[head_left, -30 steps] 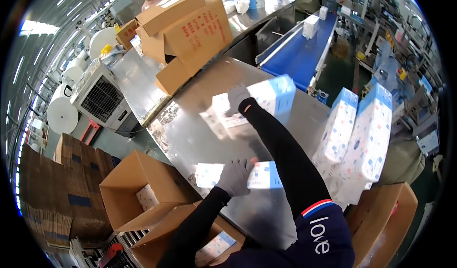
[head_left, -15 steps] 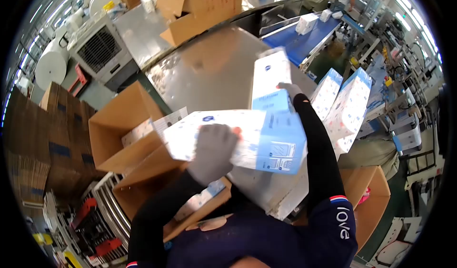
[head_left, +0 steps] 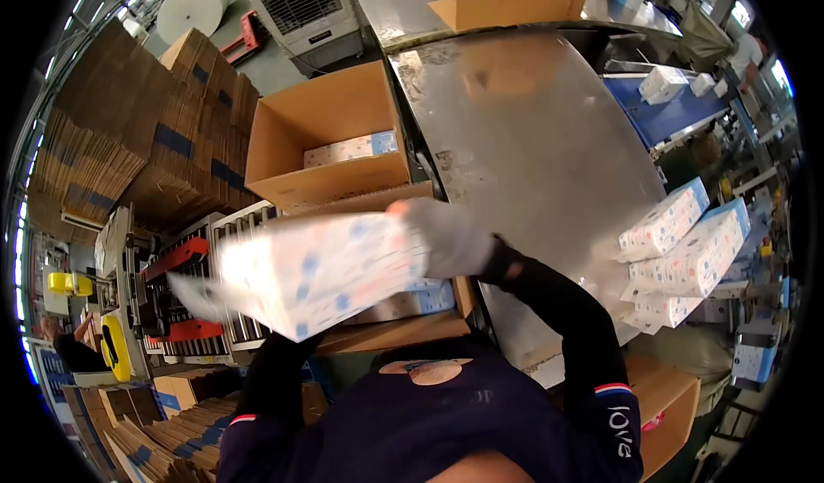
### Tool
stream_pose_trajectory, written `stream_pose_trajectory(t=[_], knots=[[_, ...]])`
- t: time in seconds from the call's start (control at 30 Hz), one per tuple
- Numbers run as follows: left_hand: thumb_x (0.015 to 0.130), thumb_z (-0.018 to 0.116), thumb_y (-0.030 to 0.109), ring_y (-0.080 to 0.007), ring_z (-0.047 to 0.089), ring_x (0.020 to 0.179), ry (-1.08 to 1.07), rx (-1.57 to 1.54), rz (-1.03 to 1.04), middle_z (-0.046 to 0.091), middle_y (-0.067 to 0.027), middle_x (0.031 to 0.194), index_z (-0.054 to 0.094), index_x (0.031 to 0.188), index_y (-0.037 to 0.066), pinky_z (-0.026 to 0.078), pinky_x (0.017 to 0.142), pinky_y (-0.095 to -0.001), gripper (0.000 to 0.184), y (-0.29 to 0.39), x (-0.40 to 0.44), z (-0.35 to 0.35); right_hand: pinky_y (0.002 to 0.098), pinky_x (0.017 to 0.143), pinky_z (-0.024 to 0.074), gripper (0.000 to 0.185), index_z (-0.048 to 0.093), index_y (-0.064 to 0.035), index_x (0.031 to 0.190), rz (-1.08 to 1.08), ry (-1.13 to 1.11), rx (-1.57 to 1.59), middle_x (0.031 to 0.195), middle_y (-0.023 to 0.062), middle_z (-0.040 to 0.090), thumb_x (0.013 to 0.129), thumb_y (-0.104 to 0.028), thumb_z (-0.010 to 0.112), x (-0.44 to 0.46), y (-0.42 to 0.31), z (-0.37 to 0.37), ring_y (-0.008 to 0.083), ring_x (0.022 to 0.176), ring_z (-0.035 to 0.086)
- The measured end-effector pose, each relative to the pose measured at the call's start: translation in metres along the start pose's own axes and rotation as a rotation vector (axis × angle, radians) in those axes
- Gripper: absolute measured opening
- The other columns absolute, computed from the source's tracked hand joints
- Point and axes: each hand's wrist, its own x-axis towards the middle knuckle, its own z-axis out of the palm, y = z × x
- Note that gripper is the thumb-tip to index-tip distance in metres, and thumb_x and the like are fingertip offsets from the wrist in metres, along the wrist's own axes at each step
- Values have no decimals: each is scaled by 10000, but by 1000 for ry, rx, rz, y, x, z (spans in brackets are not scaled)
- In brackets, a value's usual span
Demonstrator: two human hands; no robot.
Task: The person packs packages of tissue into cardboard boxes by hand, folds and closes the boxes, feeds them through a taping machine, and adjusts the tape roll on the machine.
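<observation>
A white plastic-wrapped pack (head_left: 330, 264) with blue and pink print is blurred by motion, tilted above the near open carton. My right hand (head_left: 446, 234), in a grey glove with an orange-red fingertip showing, grips its right end. My left hand is hidden behind the pack; only the dark sleeve (head_left: 279, 367) shows below it, so its fingers cannot be seen. Under the held pack, the near carton (head_left: 395, 337) contains another printed pack (head_left: 408, 303). The farther open carton (head_left: 326, 109) has a pack (head_left: 348, 150) lying at its bottom.
A metal table (head_left: 524, 131) lies to the right, with several wrapped packs (head_left: 687, 243) at its far right side. A blue conveyor (head_left: 669, 114) carries more packs. Stacked flat cardboard (head_left: 154, 131) and a roller track (head_left: 245, 234) are on the left. Another carton (head_left: 665, 406) stands at lower right.
The view has turned left. My right hand has moved from the table to above the near carton with a pack. My left hand, earlier on a pack's front, is now hidden.
</observation>
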Motion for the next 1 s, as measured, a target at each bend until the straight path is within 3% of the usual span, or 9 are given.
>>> stream_pose_trajectory(t=[0.13, 0.3, 0.37, 0.43, 0.53, 0.63, 0.7, 0.8, 1.0], knots=[[790, 693, 331, -342, 601, 1058, -170, -119, 10, 616, -219, 1102, 578, 1079, -1, 487, 862, -456, 455, 39, 12, 2, 442, 906, 457, 641, 459, -47, 1354, 206, -643, -569, 1202, 189, 582, 785, -277, 643, -12, 116, 127, 351, 1094, 583], [822, 693, 433, -334, 640, 990, -151, -185, 42, 641, -209, 1081, 586, 1089, 2, 520, 817, -441, 518, 32, 45, 37, 471, 988, 406, 514, 513, -104, 1323, 319, -650, -678, 1263, 155, 583, 855, -312, 559, -75, 216, 248, 322, 1175, 558], [716, 776, 486, -325, 636, 935, 81, -84, 32, 635, -182, 1021, 627, 1032, 20, 519, 809, -438, 583, 11, 61, 56, 466, 974, 431, 544, 509, -104, 1333, 431, -897, -465, 1259, 170, 592, 832, -305, 572, -56, 185, 209, 328, 1160, 569], [647, 813, 516, -325, 659, 974, -112, -260, -24, 677, -180, 1048, 663, 1019, 44, 539, 828, -410, 620, -9, 89, 88, 453, 969, 455, 659, 477, -100, 1373, 490, -1060, -307, 1230, 190, 610, 778, -336, 635, -31, 153, 178, 349, 1129, 589], [652, 812, 488, -297, 680, 917, -6, -144, -50, 662, -175, 1030, 612, 1078, 49, 566, 779, -398, 644, -7, 110, 121, 455, 953, 474, 673, 439, -88, 1401, 332, -379, 2, 1208, 206, 619, 808, -328, 647, -76, 138, 116, 372, 1083, 607], [543, 810, 700, -256, 673, 955, -120, -44, -79, 622, -132, 1067, 537, 1151, 34, 570, 787, -361, 942, -2, 113, 104, 389, 937, 477, 486, 493, -39, 1322, 602, 18, -47, 1280, 169, 572, 885, -225, 598, -103, 137, -14, 310, 1131, 575], [520, 810, 719, -251, 666, 977, -197, -32, -73, 612, -127, 1091, 527, 1159, 28, 566, 797, -361, 982, -5, 113, 94, 353, 946, 473, 417, 532, -41, 1285, 670, 327, -255, 1231, 130, 603, 881, -125, 596, -140, 177, -109, 262, 1078, 592], [529, 811, 710, -264, 662, 990, -254, 3, -75, 605, -135, 1110, 518, 1171, 19, 561, 812, -363, 988, -2, 121, 89, 409, 834, 490, 610, 408, -9, 1426, 1060, 111, -1302, 1244, 166, 592, 848, -141, 551, -163, 237, -238, 317, 989, 609], [489, 810, 730, -289, 667, 982, -208, 47, -61, 609, -167, 1120, 501, 1216, -6, 545, 820, -407, 1079, -7, 128, 122, 466, 997, 381, 540, 391, -226, 1472, 853, -117, -1897, 1473, 11, 417, 937, -221, 467, -129, 354, -390, 227, 1363, 371]])
